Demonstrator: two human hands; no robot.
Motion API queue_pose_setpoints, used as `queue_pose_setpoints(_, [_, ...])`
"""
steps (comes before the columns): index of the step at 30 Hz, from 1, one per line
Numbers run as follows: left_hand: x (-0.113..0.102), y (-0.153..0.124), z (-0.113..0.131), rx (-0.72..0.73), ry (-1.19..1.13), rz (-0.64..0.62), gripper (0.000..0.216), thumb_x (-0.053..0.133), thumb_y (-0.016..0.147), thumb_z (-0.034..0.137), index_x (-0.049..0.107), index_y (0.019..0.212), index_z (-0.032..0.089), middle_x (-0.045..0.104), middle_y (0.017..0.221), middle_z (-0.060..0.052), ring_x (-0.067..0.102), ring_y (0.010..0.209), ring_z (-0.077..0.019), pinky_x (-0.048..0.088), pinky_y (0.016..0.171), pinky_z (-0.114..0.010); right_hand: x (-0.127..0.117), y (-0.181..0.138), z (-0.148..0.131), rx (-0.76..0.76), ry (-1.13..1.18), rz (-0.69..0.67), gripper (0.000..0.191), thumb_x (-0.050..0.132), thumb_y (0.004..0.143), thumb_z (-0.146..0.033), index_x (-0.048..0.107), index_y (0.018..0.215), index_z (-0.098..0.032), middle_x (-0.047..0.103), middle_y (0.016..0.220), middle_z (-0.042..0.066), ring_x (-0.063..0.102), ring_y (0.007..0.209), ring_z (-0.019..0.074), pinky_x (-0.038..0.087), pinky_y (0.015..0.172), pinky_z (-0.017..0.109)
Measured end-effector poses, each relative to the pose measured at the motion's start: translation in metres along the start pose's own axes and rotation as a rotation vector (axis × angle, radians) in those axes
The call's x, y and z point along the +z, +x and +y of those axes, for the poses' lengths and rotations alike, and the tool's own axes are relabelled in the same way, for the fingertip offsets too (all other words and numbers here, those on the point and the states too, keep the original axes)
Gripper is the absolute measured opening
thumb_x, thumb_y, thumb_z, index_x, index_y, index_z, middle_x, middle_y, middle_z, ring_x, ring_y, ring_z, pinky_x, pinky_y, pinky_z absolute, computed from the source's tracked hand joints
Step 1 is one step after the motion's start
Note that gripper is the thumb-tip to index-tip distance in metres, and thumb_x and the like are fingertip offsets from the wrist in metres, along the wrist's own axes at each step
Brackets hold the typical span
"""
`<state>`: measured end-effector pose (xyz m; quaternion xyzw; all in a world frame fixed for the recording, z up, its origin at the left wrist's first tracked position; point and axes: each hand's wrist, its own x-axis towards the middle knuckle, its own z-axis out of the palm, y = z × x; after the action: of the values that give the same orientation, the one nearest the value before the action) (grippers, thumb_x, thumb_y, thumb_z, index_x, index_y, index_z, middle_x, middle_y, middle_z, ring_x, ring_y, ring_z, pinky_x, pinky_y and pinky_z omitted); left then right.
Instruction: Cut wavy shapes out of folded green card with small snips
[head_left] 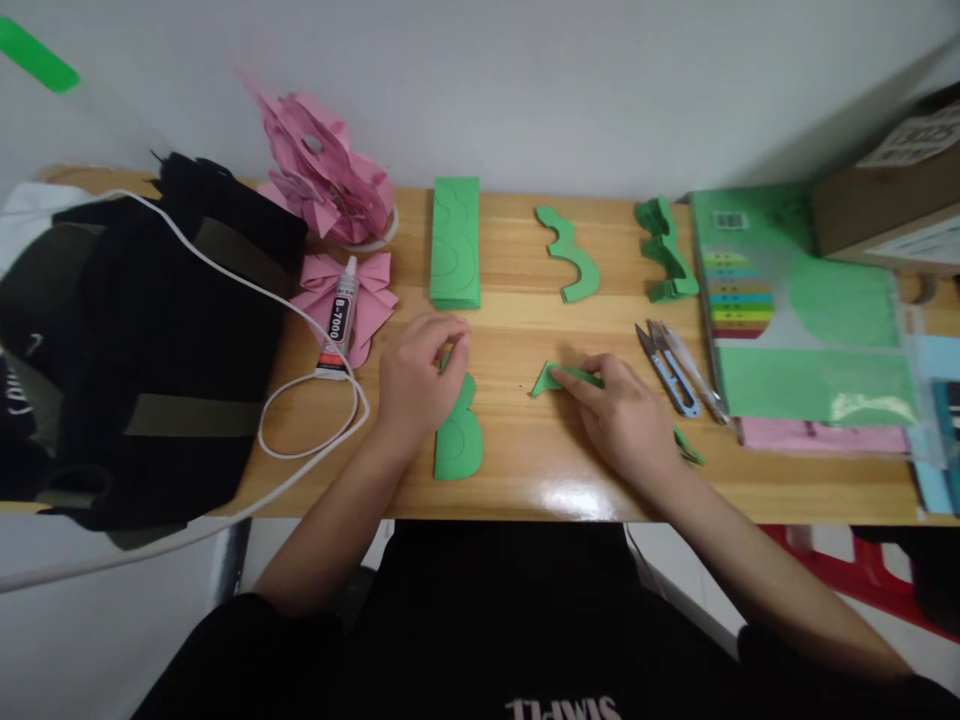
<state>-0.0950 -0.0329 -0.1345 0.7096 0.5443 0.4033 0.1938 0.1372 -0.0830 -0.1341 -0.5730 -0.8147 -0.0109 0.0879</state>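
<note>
My left hand (420,378) is over the top of a green paper piece (459,448) with a scalloped right edge and a drawn curved line. Its thumb and fingertips are pinched together; whether anything is between them is hidden. To the right, my right hand (626,412) has its fingers on a narrow, pointed green paper scrap (550,379), partly covered by the hand. Another green scrap (688,446) lies beside the right wrist. Farther back are a green paper rectangle (455,240) with drawn curves, a wavy green cutout (574,260) and a stack of similar cutouts (664,255).
Blue-handled thread snips (671,370) and a slim pen-like tool (694,375) lie near a green paper pack (810,310). A cardboard box (892,190) stands back right. At left are a glue tube (341,320), pink paper flower (326,170), white cable (300,305) and black bag (150,360).
</note>
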Motion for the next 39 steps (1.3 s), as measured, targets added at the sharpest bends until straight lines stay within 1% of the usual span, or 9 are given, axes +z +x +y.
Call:
queue_pose_setpoints(8, [0.003, 0.0, -0.001, -0.015, -0.018, -0.008, 0.014, 0.057, 0.084, 0.011, 0.068, 0.084, 0.019, 0.074, 0.093, -0.005, 0.069, 0.092, -0.0187, 0.058, 0.08, -0.033, -0.019, -0.024, 0.024, -0.082, -0.061, -0.012, 0.035, 0.047, 0.095, -0.013, 0.076, 0.109, -0.024, 0.068, 0.088, 0.01, 0.061, 0.073, 0.0226, 0.039, 0.053, 0.029])
queue_pose_setpoints(13, [0.003, 0.0, -0.002, -0.007, -0.02, -0.015, 0.013, 0.057, 0.084, 0.012, 0.068, 0.084, 0.019, 0.074, 0.092, -0.004, 0.068, 0.091, -0.0183, 0.057, 0.078, -0.032, -0.028, -0.032, 0.041, -0.068, 0.035, -0.005, 0.035, 0.047, 0.093, -0.012, 0.076, 0.108, -0.024, 0.068, 0.094, 0.011, 0.063, 0.074, 0.0229, 0.042, 0.057, 0.03])
queue_pose_setpoints(16, [0.004, 0.0, -0.002, -0.01, -0.01, -0.019, 0.013, 0.057, 0.084, 0.012, 0.069, 0.084, 0.019, 0.074, 0.092, -0.004, 0.068, 0.09, -0.0179, 0.056, 0.075, -0.03, -0.027, -0.024, 0.033, -0.098, 0.087, -0.01, 0.035, 0.046, 0.094, -0.015, 0.075, 0.111, -0.026, 0.069, 0.097, 0.011, 0.064, 0.079, 0.0226, 0.043, 0.059, 0.03])
queue_pose_setpoints(20, [0.005, -0.001, -0.004, -0.029, -0.037, -0.02, 0.013, 0.058, 0.084, 0.012, 0.07, 0.084, 0.017, 0.074, 0.09, -0.005, 0.069, 0.085, -0.0172, 0.055, 0.064, -0.026, -0.019, 0.0, 0.013, -0.135, 0.104, -0.1, 0.036, 0.044, 0.097, -0.018, 0.074, 0.115, -0.026, 0.069, 0.093, 0.01, 0.063, 0.082, 0.0227, 0.043, 0.061, 0.029])
queue_pose_setpoints(22, [0.005, 0.0, -0.006, -0.038, -0.038, -0.02, 0.013, 0.058, 0.084, 0.013, 0.07, 0.084, 0.016, 0.074, 0.09, -0.005, 0.069, 0.084, -0.0172, 0.054, 0.062, -0.025, -0.017, 0.008, 0.011, -0.13, 0.082, -0.137, 0.035, 0.045, 0.097, -0.018, 0.074, 0.114, -0.026, 0.068, 0.092, 0.01, 0.062, 0.082, 0.0233, 0.041, 0.06, 0.029])
queue_pose_setpoints(25, [0.004, 0.001, -0.008, -0.042, -0.027, -0.01, 0.012, 0.059, 0.084, 0.014, 0.071, 0.084, 0.017, 0.074, 0.089, -0.005, 0.069, 0.085, -0.0177, 0.055, 0.065, -0.027, -0.021, 0.003, 0.026, -0.102, 0.047, -0.167, 0.033, 0.047, 0.096, -0.017, 0.076, 0.109, -0.026, 0.068, 0.091, 0.009, 0.062, 0.078, 0.0226, 0.038, 0.059, 0.028])
queue_pose_setpoints(30, [0.004, 0.001, -0.007, -0.051, -0.03, -0.018, 0.011, 0.06, 0.084, 0.015, 0.071, 0.083, 0.019, 0.074, 0.089, -0.004, 0.069, 0.08, -0.0168, 0.056, 0.066, -0.028, -0.043, -0.029, 0.069, -0.11, 0.057, -0.155, 0.035, 0.044, 0.094, -0.018, 0.077, 0.103, -0.025, 0.069, 0.097, 0.011, 0.065, 0.075, 0.0245, 0.04, 0.055, 0.031])
queue_pose_setpoints(35, [0.004, 0.001, -0.007, -0.059, -0.029, -0.028, 0.01, 0.061, 0.084, 0.016, 0.07, 0.082, 0.021, 0.074, 0.089, -0.004, 0.069, 0.082, -0.0178, 0.056, 0.066, -0.03, -0.058, -0.032, 0.089, 0.041, 0.105, -0.088, 0.033, 0.046, 0.094, -0.023, 0.075, 0.109, -0.026, 0.067, 0.092, 0.01, 0.066, 0.07, 0.0246, 0.046, 0.054, 0.034])
queue_pose_setpoints(39, [0.005, 0.001, -0.01, -0.047, -0.026, -0.021, 0.009, 0.061, 0.084, 0.018, 0.07, 0.082, 0.02, 0.075, 0.088, -0.005, 0.07, 0.082, -0.0184, 0.057, 0.068, -0.031, -0.043, -0.009, 0.084, 0.146, 0.078, -0.077, 0.036, 0.045, 0.096, -0.027, 0.076, 0.112, -0.021, 0.064, 0.082, 0.01, 0.065, 0.069, 0.0253, 0.05, 0.059, 0.036])
